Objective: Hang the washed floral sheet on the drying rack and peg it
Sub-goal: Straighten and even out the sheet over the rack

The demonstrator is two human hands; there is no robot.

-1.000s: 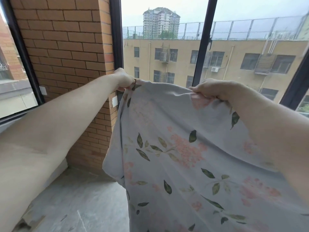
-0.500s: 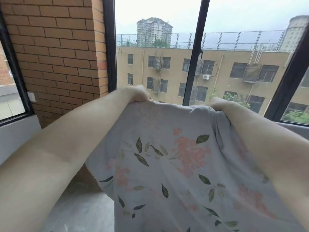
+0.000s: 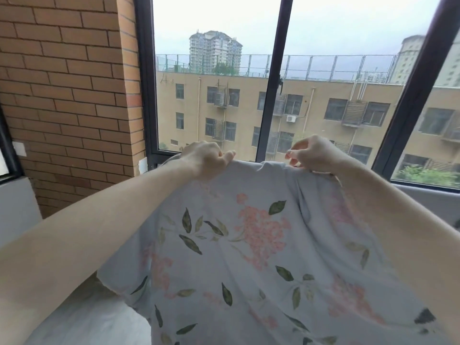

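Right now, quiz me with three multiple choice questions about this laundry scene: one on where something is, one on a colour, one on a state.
1. Where is the brick wall?
A. To the left of the window
B. To the right of the window
C. Behind the person

2. What colour are the flowers on the sheet?
A. Blue
B. Pink
C. Yellow

3. How is the sheet held?
A. One hand only
B. Lying on the floor, untouched
C. Both hands at its top edge

Answers:
1. A, the bricks fill the left side beside the window.
2. B, pink clusters with green leaves.
3. C, the left hand and the right hand hold the upper edge.
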